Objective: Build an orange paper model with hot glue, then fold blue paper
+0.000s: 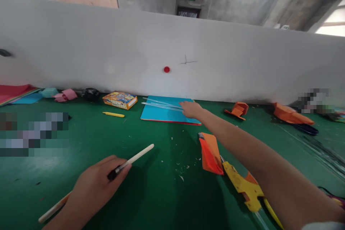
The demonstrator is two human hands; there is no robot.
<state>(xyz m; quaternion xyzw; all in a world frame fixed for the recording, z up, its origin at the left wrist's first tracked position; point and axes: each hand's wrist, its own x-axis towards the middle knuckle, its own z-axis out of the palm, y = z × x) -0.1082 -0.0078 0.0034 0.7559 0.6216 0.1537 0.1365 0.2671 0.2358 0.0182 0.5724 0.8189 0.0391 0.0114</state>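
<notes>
My left hand [94, 185] is closed round a long cream stick [138, 156] with a dark band, held low over the green table [151, 187]. My right hand [190, 109] reaches far forward, palm down. Its fingers rest on a stack of blue paper [161, 115] with a red sheet under it. Two thin clear rods [161, 105] lie on that paper and the fingertips touch their ends. I cannot tell whether the fingers pinch a rod.
A white partition wall [172, 50] with a red dot [166, 69] closes the table's far side. A small printed box [120, 100], a yellow pencil [113, 114], folded orange paper [210, 152], a yellow glue gun [248, 188], orange paper shapes [291, 114] and pink paper shapes [64, 95] lie about.
</notes>
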